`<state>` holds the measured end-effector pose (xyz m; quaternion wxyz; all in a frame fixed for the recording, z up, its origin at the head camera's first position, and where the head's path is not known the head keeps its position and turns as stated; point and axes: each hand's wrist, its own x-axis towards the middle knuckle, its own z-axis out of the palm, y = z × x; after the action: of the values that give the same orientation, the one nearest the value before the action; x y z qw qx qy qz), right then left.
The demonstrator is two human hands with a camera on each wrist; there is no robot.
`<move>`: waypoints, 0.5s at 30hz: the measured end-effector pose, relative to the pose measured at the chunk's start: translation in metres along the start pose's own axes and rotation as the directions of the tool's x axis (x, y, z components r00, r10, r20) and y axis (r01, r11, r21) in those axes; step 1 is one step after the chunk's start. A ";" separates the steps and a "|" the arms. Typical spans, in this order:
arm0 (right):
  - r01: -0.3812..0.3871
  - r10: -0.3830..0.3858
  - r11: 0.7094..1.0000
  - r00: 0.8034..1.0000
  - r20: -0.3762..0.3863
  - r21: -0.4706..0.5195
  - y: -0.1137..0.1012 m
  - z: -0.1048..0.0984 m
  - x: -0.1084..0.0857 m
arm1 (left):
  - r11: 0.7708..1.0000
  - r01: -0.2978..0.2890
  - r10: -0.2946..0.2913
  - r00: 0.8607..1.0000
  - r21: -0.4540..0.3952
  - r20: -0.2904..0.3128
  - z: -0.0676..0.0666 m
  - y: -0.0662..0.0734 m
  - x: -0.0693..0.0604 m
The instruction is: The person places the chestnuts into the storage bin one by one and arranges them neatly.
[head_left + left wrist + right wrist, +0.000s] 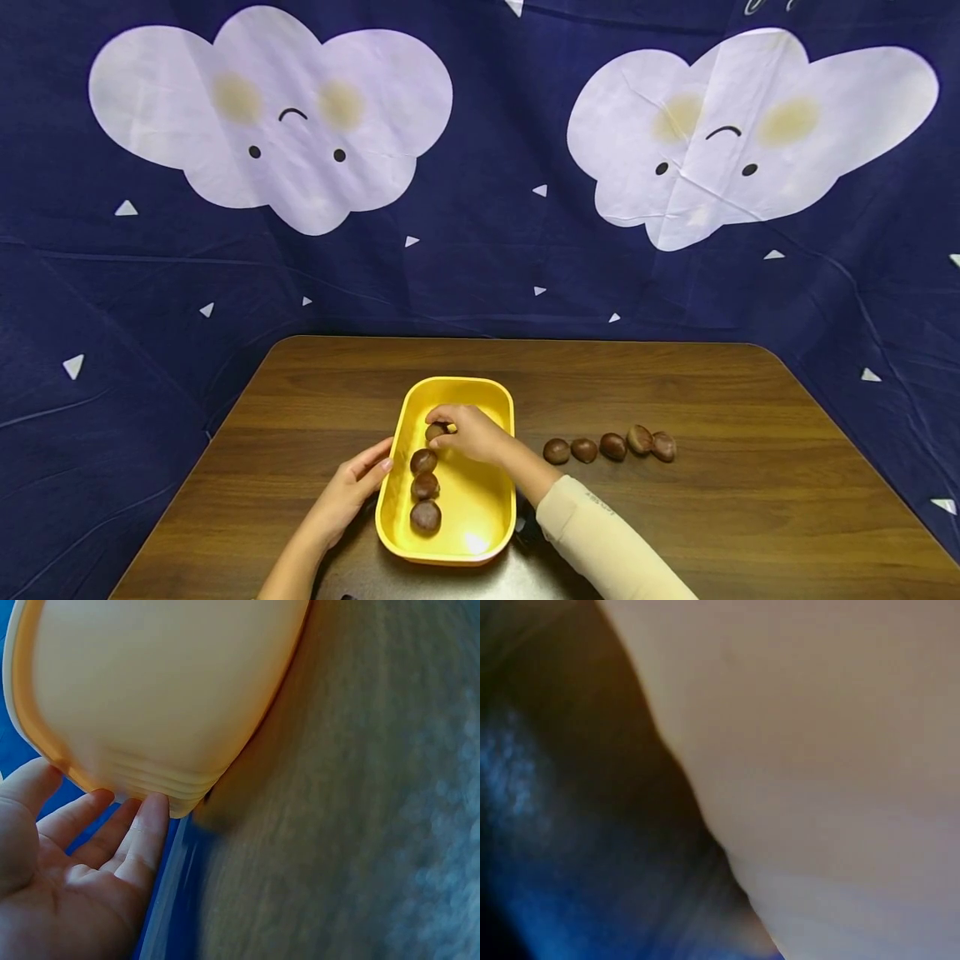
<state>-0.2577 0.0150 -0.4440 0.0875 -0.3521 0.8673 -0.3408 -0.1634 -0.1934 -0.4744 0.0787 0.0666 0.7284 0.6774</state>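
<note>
Inside the yellow rectangular tray (491, 533), my right hand (471, 432) pinches a brown chestnut (434, 432) between thumb and fingers, near the far left part. Below it, three more chestnuts (424, 486) lie in a line along the tray's left side. My left hand (352, 490) is at the tray's left side, with fingertips (155, 806) touching the outer wall and the thumb at the rim. Most of the right wrist view is a blurred pale surface; the chestnut does not show there.
To the right of the tray, several chestnuts (613, 447) lie in a row on the brown wooden table (750, 500). A small dark object (528, 531) sits partly hidden under the right forearm. Behind the table hangs a dark blue cloth (487, 275) with white clouds.
</note>
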 end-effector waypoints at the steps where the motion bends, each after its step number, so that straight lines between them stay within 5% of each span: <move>1: -0.004 0.004 1.000 1.000 0.000 0.001 0.000 0.000 0.000 | 1.000 -0.002 0.002 1.000 0.002 0.002 0.000 0.000 0.000; 15: -0.051 0.051 0.998 0.999 0.012 0.026 -0.001 0.002 0.000 | 1.000 -0.006 0.006 1.000 0.001 0.001 0.000 -0.001 0.000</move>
<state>-0.2569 0.0137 -0.4448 0.1056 -0.3304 0.8709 -0.3481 -0.1638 -0.1936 -0.4750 0.0770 0.0693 0.7283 0.6774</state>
